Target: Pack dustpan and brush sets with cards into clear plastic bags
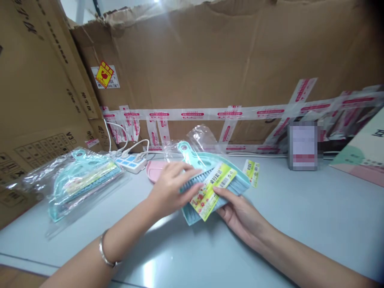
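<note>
A light-green dustpan [218, 157] is held above the table, tilted, with a blue-bristled brush [235, 193] lying against it. Across the brush sits a yellow-green label card [212, 191] with a barcode. My right hand [235, 214] grips the set at its lower edge, thumb on the card and fingers underneath. My left hand [172, 188] has its thumb and fingers closed about the left end of the brush. Behind the dustpan is a crumpled clear plastic bag [204, 138]. A pink dustpan [154, 170] is partly hidden behind my left hand.
On the left lies another green dustpan set [81, 180] in clear plastic. A white power strip [132, 163] with cables sits near it. A second label card [252, 172] and a blurred-out upright object [303, 146] are at right. Large cardboard boxes [192, 72] wall the back.
</note>
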The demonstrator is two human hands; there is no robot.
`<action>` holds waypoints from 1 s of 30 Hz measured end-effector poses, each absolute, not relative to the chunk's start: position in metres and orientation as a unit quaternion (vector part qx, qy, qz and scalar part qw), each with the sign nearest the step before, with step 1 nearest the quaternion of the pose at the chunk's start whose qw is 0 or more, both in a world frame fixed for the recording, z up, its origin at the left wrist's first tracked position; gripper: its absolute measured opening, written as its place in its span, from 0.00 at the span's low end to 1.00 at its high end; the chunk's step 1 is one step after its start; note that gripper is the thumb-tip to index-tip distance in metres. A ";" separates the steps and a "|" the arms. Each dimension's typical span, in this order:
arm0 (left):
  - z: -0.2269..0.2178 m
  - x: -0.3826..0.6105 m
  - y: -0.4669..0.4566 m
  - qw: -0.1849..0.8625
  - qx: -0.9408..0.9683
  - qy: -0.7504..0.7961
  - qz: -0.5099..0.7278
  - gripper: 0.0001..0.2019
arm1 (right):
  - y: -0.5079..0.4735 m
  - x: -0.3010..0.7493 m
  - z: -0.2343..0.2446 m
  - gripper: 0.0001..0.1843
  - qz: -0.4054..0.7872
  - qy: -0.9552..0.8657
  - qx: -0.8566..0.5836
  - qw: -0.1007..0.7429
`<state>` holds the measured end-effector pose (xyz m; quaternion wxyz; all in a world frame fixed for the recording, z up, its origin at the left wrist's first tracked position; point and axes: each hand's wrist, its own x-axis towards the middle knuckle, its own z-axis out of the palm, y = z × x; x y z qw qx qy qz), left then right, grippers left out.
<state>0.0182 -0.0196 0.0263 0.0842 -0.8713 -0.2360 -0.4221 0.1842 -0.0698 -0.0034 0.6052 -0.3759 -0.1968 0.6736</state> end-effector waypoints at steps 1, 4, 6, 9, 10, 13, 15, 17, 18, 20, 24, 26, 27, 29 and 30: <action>0.029 0.015 -0.016 0.060 -0.834 -0.280 -0.472 0.12 | -0.069 0.186 -0.002 0.27 0.667 -0.190 -0.374 0.615; 0.030 0.010 -0.005 -0.113 -0.676 -0.440 -0.580 0.21 | -0.068 0.189 0.000 0.30 0.657 -0.177 -0.370 0.633; 0.027 0.012 0.000 -0.302 -0.567 -0.494 -0.586 0.25 | -0.068 0.189 0.000 0.31 0.656 -0.176 -0.367 0.635; 0.019 0.021 0.001 -0.551 -0.471 -0.466 -0.507 0.20 | -0.068 0.188 -0.001 0.31 0.653 -0.183 -0.372 0.634; 0.017 0.024 0.000 -0.594 -0.465 -0.448 -0.480 0.18 | -0.068 0.188 -0.002 0.31 0.649 -0.186 -0.373 0.636; 0.012 0.027 -0.006 -0.637 -0.485 -0.421 -0.427 0.14 | -0.067 0.189 -0.002 0.28 0.633 -0.184 -0.374 0.652; 0.012 0.026 -0.010 -0.654 -0.501 -0.407 -0.395 0.14 | -0.066 0.190 -0.002 0.27 0.619 -0.178 -0.374 0.668; 0.013 0.026 -0.013 -0.666 -0.508 -0.399 -0.372 0.15 | -0.065 0.191 -0.002 0.26 0.605 -0.182 -0.374 0.679; 0.014 0.026 -0.015 -0.669 -0.509 -0.396 -0.369 0.16 | -0.065 0.191 -0.002 0.27 0.599 -0.189 -0.372 0.683; 0.015 0.028 -0.019 -0.675 -0.511 -0.385 -0.367 0.18 | -0.065 0.191 -0.002 0.27 0.590 -0.208 -0.371 0.686; 0.013 0.037 -0.027 -0.645 -0.537 -0.387 -0.381 0.26 | -0.067 0.189 -0.002 0.27 0.591 -0.235 -0.372 0.677; 0.011 0.039 -0.028 -0.621 -0.543 -0.393 -0.407 0.28 | -0.068 0.188 -0.002 0.27 0.603 -0.235 -0.372 0.666; 0.011 0.040 -0.028 -0.621 -0.541 -0.388 -0.414 0.28 | -0.067 0.189 -0.001 0.26 0.610 -0.233 -0.371 0.660; 0.012 0.038 -0.027 -0.644 -0.536 -0.361 -0.411 0.28 | -0.066 0.191 0.001 0.22 0.620 -0.227 -0.371 0.653; 0.013 0.037 -0.026 -0.657 -0.533 -0.346 -0.405 0.28 | -0.065 0.194 0.002 0.20 0.620 -0.222 -0.374 0.653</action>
